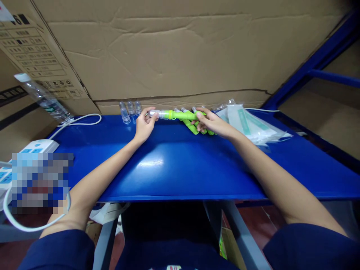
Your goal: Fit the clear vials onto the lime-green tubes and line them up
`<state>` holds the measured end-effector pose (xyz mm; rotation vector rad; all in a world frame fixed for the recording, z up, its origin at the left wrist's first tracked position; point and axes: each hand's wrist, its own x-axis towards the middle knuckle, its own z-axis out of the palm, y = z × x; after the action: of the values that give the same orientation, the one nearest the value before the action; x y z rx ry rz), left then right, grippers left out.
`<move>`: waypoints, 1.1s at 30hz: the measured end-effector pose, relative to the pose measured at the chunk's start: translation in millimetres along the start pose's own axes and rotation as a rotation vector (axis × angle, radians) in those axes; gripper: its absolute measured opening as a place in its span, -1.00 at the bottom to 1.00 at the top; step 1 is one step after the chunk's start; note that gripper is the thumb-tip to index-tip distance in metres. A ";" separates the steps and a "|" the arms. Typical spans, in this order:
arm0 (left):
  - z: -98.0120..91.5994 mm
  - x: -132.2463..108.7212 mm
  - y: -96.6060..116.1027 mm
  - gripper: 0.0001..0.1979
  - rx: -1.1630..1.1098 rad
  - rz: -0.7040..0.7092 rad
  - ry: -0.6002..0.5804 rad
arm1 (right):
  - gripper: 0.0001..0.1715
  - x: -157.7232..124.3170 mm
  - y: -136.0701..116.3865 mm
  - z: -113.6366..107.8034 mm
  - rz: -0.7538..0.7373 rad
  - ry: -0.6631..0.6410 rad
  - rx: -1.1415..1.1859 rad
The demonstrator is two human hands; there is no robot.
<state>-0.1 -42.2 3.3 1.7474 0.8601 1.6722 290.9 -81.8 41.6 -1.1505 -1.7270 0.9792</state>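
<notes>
Blue table point(168, 165), cardboard boxes point(174, 48) stacked close behind it. Both arms reach to the far edge.

Left hand point(144, 125): thumb and fingertips pinch the clear piece point(159, 113) at the left end of a green tube point(182, 115). Right hand point(212, 123): fingers curled around the tube's right end, gripping it. The tube is held level, just above the table, near the far edge and a little right of centre.

Step in hand, as I judge it: the clear piece is being worked at the tube's end. Whether it is going on or coming off cannot be told. A further move there calls for a steady right-hand grip and the left fingers holding the piece in line with the tube, without tilting it.

Counts:
- green tubes: one held; spare green tubes point(193, 129) lie beneath and just beside the right hand, at least three, the rest hidden by the hand
- clear caps point(131, 109): three, upright in a row, just left of the left hand
- plastic bags point(253, 125): a loose stack at far right; number not readable
- water bottle point(45, 98): one, tilted, far left
- power strip point(38, 146): one, at the left edge
- white cable point(81, 120): one, looping across the table's left corner
</notes>
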 end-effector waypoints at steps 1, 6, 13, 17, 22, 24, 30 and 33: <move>-0.4 0.2 -0.5 -0.39 -0.001 -0.004 0.012 | -0.43 0.8 1.3 0.2 -0.003 0.000 0.011; -2.2 1.0 0.8 -0.36 -0.026 -0.003 0.004 | -0.46 0.4 -0.2 -2.2 0.001 0.006 0.003; -0.8 1.5 -0.4 -0.37 0.004 -0.008 0.012 | -0.49 -4.5 -11.2 -0.2 0.063 -0.031 0.094; -2.5 1.5 2.0 -0.34 0.015 -0.032 0.019 | -0.45 -3.6 -8.2 -0.6 0.013 -0.033 0.095; -3.4 2.6 8.6 -0.32 0.017 -0.049 0.017 | -0.35 -3.2 -6.1 -5.4 0.014 -0.135 -0.069; -3.1 3.8 8.6 -0.32 0.028 -0.057 0.031 | -0.33 -3.1 -6.4 -4.8 0.003 -0.139 -0.087; -3.7 5.5 2.7 -0.30 0.045 -0.111 0.085 | -0.42 -3.1 -4.2 5.5 -0.033 -0.047 -0.063; -3.4 1.2 2.7 -0.32 0.073 -0.096 0.072 | -0.56 -5.8 -4.5 10.4 -0.122 0.031 -0.257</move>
<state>-3.3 -43.1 6.4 1.6744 1.0338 1.6682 281.3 -90.2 40.8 -1.1966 -1.9136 0.6762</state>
